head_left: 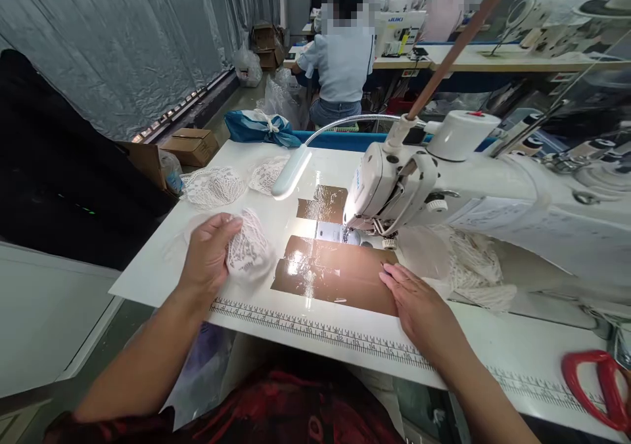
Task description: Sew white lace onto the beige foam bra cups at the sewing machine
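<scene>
My left hand is closed on a white lace cup piece, pinching its edge between thumb and fingers above the left of the table. My right hand lies with fingers stretched out at the right end of the brown taped card on the table. A small dark spot shows at its fingertips; I cannot make out what it is. The white sewing machine stands just beyond the card, its needle area lit. More lace pieces, a left one and a smaller one, lie at the back left.
A white lamp on a bent neck hangs over the table. Lace pieces lie under the machine arm. Red-handled scissors sit at the right front. A printed ruler runs along the front edge. A person sits ahead, back turned.
</scene>
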A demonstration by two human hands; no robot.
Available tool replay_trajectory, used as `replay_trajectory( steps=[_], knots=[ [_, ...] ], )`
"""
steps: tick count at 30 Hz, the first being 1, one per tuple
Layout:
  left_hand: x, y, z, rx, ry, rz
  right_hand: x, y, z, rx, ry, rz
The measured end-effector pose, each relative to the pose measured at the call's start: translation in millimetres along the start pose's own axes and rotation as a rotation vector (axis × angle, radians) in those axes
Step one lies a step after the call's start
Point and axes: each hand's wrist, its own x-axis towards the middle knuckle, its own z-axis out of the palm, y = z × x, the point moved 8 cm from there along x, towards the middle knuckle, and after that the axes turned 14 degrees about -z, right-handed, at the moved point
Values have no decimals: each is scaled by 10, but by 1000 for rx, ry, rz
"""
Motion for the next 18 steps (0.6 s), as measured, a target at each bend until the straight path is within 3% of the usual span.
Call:
replay_trajectory(
  steps=[2, 4, 6, 9, 13, 18],
  knots=[
    [-20, 208, 166, 295, 65, 280, -21, 68, -48, -35, 17, 39],
    [-99, 187, 650, 711, -16, 530, 24, 79, -164, -1, 46, 73],
    [-206, -137, 1244, 1155, -229, 699, 115, 54, -310, 77, 77, 103],
    [-338, -610, 1741, 1336, -403, 722, 302, 16, -456, 218, 69, 146],
    [-577, -940, 1930, 1456, -517, 768, 582, -40, -363, 367, -60, 139],
    [-598, -843, 1850, 1498, -620, 766, 812, -151, -83, 402, -165, 91]
  ],
)
